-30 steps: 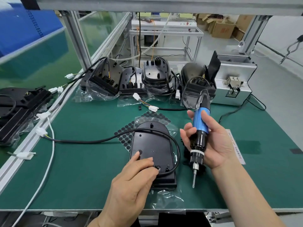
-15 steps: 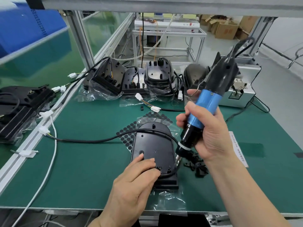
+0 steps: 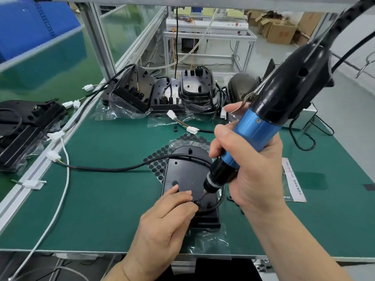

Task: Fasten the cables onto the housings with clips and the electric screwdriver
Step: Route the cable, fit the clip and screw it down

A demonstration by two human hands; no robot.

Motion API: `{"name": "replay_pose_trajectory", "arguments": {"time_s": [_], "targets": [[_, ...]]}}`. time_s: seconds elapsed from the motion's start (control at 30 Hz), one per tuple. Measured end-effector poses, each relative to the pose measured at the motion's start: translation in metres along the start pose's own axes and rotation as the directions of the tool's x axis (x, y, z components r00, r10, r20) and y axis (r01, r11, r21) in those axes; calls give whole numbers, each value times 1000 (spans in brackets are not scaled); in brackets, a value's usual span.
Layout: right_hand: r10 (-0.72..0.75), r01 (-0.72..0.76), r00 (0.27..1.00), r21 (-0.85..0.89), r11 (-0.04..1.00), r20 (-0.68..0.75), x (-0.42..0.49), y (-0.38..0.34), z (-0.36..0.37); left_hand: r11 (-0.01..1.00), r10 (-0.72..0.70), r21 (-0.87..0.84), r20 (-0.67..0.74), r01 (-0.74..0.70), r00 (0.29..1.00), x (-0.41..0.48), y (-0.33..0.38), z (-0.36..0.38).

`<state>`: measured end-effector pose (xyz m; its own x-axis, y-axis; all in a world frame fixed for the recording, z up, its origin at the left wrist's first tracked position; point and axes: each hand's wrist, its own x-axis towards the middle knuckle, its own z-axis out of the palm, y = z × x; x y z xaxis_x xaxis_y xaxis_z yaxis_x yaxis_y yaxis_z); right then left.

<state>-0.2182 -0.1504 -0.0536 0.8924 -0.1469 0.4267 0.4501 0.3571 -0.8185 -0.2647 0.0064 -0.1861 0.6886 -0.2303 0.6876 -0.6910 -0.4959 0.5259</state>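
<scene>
right hand [image 3: 253,175] grasps electric screwdriver [image 3: 256,128], bit [image 3: 203,197] tilted onto clip [image 3: 197,203] on housing [image 3: 182,173] | left hand [image 3: 166,220] pinches clip | risk: bit slips, nicks fingers [image 3: 182,196], cable [image 3: 113,169]

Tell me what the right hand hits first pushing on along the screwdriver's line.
The screwdriver in the right hand likely meets the screw on the housing, beside the left hand; contact unclear.

housing [image 3: 186,175] partly hidden by left hand [image 3: 162,226], screwdriver cord [image 3: 343,17] cut off above
</scene>
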Motion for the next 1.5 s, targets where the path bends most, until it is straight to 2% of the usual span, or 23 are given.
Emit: {"name": "replay_pose_trajectory", "arguments": {"time_s": [0.6,0.93,1.1,1.5], "targets": [[23,-23,1000,-8,1000,-21,1,2,1,999,-14,-33,-18,13,1000,3,4,-1],[12,-12,999,-3,1000,41,-1,1,6,1000,-16,-23,-17,15,1000,3,5,-2],[-20,22,999,-41,999,47,-3,1,11,999,-3,-35,-26,2,1000,3,5,-1],[18,-12,998,-103,995,57,-7,2,13,999,-29,-20,11,29,1000,2,7,-2]]}}
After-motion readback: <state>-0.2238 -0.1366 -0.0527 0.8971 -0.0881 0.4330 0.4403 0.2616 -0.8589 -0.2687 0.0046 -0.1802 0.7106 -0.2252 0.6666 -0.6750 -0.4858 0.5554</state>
